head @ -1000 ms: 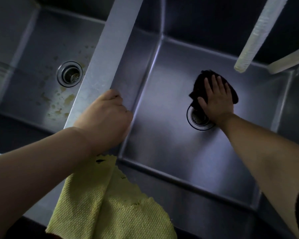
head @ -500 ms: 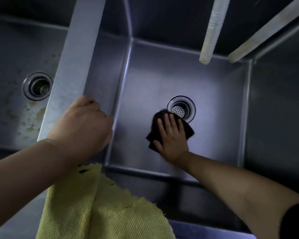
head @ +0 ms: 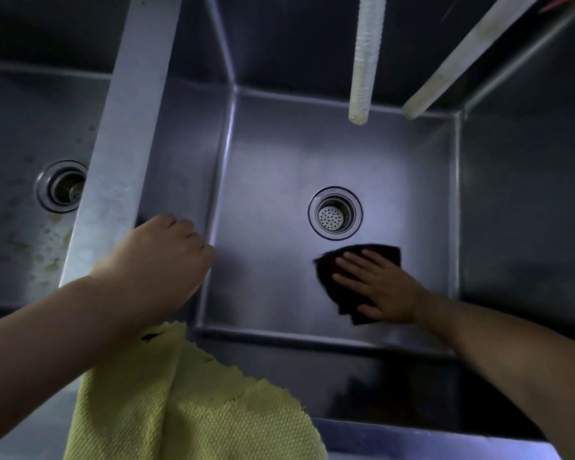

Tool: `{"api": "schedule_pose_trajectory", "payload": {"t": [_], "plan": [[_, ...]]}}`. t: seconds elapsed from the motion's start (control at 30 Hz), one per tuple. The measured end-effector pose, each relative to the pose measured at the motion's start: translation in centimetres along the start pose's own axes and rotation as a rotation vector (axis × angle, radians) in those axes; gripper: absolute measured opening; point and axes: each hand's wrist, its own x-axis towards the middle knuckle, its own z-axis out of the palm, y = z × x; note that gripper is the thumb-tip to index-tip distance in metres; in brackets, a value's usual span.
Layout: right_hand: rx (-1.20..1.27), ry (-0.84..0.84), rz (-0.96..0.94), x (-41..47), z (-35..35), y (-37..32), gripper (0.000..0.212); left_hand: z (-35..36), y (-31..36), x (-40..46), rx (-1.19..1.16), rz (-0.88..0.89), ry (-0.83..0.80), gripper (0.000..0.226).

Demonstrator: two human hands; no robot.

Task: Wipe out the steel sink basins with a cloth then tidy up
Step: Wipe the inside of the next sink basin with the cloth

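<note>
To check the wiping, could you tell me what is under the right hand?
Under the right hand a dark cloth lies flat on the floor of the right basin, near the strainer drain. The steel beneath the cloth is covered.

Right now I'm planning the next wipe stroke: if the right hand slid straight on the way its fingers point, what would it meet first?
The right hand, flat on the dark cloth, points up-left. It would likely cross bare floor just left of the drain strainer, perhaps clipping its rim.
</note>
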Motion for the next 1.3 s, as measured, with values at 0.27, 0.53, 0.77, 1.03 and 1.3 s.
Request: {"api": "schedule_pose_trajectory", "payload": {"t": [0.27, 0.53, 0.77, 1.03, 1.3], "plan": [[0.166, -0.027, 0.834, -3.8, 0.3, 1.0, 0.079, -0.3, 3.0, 3.5, -0.205, -0.093, 0.103, 0.023], [-0.018, -0.027, 0.095, -4.4, 2.0, -2.6, 0.074, 0.1, 1.9, 4.9, -0.306, -0.309, 0.005, 0.017], [0.083, 0.017, -0.189, 4.5, 0.8, -7.5, 0.067, 1.5, 1.2, 5.9, -0.348, -0.478, -0.036, 0.030], [0.110, -0.017, -0.197, 12.6, -1.8, -12.4, 0.066, 1.9, 0.9, 6.7, -0.356, -0.521, -0.085, 0.032], [0.076, -0.028, -0.185, 10.7, -1.5, -11.4, 0.064, 1.3, 1.8, 9.1, -0.277, -0.344, -0.113, 0.035]]}}
